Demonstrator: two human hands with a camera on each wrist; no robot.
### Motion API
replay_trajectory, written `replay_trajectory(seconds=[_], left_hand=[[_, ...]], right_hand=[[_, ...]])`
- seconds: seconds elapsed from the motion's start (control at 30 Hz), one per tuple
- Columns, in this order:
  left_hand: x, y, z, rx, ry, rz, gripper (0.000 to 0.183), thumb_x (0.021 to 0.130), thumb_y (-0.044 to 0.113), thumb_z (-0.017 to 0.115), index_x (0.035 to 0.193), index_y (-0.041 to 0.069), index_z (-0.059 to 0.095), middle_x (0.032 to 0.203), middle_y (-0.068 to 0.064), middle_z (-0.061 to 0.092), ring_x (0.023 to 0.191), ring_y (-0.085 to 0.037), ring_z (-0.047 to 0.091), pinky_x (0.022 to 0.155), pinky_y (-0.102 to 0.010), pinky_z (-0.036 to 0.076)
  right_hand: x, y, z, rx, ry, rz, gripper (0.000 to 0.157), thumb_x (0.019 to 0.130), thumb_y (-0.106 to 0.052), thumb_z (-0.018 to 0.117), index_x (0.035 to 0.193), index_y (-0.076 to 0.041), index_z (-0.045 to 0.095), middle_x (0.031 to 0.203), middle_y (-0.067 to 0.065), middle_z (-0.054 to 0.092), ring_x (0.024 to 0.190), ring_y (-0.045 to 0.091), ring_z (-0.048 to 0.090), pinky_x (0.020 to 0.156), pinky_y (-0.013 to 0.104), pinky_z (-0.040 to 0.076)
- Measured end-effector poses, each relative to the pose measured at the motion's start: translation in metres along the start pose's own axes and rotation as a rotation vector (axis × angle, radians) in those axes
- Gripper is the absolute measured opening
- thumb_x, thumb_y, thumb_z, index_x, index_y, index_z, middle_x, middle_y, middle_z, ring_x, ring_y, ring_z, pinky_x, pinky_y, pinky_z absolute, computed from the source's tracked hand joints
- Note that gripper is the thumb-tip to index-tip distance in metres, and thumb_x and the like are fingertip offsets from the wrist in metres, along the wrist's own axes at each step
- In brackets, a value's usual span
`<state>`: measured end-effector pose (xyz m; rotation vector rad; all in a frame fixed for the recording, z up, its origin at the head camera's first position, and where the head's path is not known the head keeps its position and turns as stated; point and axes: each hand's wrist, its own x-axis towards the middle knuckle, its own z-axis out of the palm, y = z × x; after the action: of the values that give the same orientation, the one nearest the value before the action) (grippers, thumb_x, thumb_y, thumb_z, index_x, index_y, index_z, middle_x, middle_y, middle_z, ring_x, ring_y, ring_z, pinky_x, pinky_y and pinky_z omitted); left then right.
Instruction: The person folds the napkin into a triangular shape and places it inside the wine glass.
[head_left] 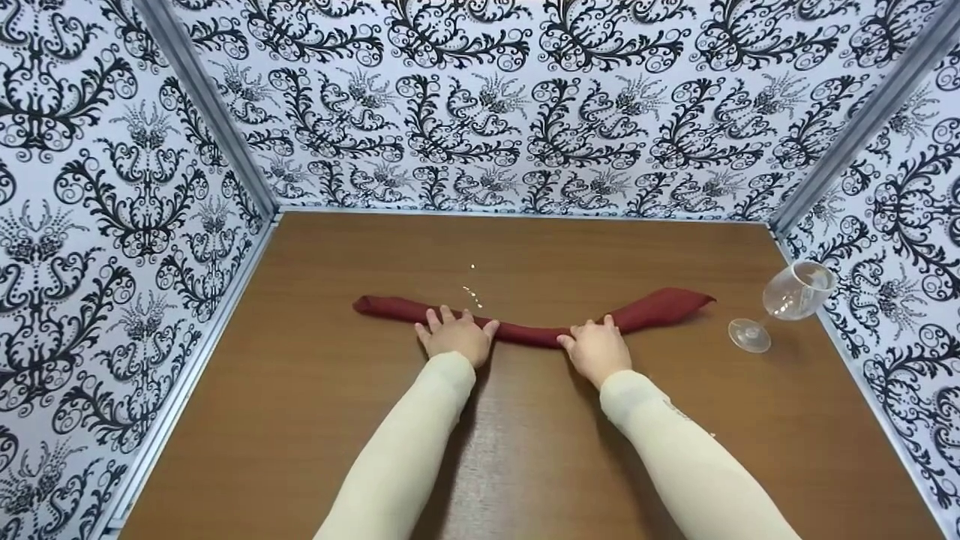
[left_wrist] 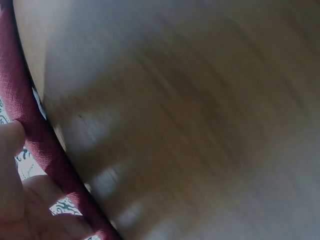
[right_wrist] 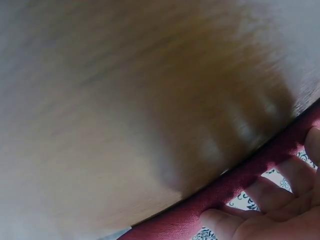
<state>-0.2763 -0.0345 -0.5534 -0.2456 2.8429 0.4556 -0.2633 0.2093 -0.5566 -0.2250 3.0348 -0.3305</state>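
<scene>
A dark red cloth napkin (head_left: pixel 529 335), rolled into a long thin tube, lies across the wooden table. Its right end flares into a wider, pointed flap, while the left end stays narrow. My left hand (head_left: pixel 456 341) rests on the roll left of its middle, fingers spread over it. On the right part, just before the flap, my right hand (head_left: pixel 598 351) presses with its fingers laid across the cloth. Both wrist views show the rolled napkin (left_wrist: pixel 45 145) close up, with the fingers of the right hand (right_wrist: pixel 285 215) reaching over it.
A clear stemmed wine glass (head_left: pixel 799 291) stands on the right side of the table (head_left: pixel 300 442), beyond the napkin's flared end. Patterned black-and-white panels (head_left: pixel 480 112) in grey frames wall the table at the back and both sides.
</scene>
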Motion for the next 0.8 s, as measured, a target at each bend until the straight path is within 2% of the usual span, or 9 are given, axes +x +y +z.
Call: replay_trajectory(seconds=[0.2, 0.43, 0.63, 0.8], left_hand=[[0.000, 0.000, -0.001, 0.003, 0.014, 0.008, 0.086, 0.100, 0.078, 0.038, 0.161, 0.019, 0.045, 0.173, -0.022, 0.024, 0.163, -0.046, 0.009, 0.128, -0.071, 0.005], [0.000, -0.002, -0.003, -0.005, -0.039, 0.022, 0.088, 0.099, 0.076, 0.045, 0.166, 0.020, 0.035, 0.177, -0.019, 0.011, 0.164, -0.044, -0.001, 0.128, -0.070, 0.001], [0.003, -0.004, 0.000, -0.053, -0.075, 0.019, 0.089, 0.098, 0.074, 0.051, 0.168, 0.025, 0.029, 0.178, -0.014, 0.005, 0.164, -0.042, -0.008, 0.129, -0.066, -0.003], [0.007, -0.002, 0.003, -0.054, -0.098, -0.001, 0.089, 0.098, 0.074, 0.050, 0.169, 0.027, 0.024, 0.179, -0.012, 0.001, 0.162, -0.045, -0.012, 0.129, -0.066, -0.006]], right_hand=[[0.000, -0.001, 0.001, -0.001, -0.021, -0.036, 0.052, 0.107, -0.041, 0.057, 0.136, 0.000, 0.069, 0.142, 0.032, 0.062, 0.145, 0.060, 0.041, 0.122, 0.066, 0.033], [-0.006, -0.004, -0.001, -0.003, -0.046, -0.074, 0.052, 0.107, -0.040, 0.057, 0.138, 0.000, 0.068, 0.147, 0.031, 0.058, 0.149, 0.057, 0.037, 0.125, 0.066, 0.028], [-0.011, -0.005, -0.002, -0.004, -0.034, -0.045, 0.052, 0.107, -0.044, 0.054, 0.140, -0.006, 0.068, 0.153, 0.023, 0.057, 0.151, 0.056, 0.035, 0.122, 0.071, 0.028], [-0.009, -0.005, -0.002, 0.064, -0.040, -0.060, 0.051, 0.110, -0.038, 0.051, 0.140, 0.001, 0.066, 0.149, 0.021, 0.061, 0.149, 0.042, 0.046, 0.129, 0.062, 0.021]])
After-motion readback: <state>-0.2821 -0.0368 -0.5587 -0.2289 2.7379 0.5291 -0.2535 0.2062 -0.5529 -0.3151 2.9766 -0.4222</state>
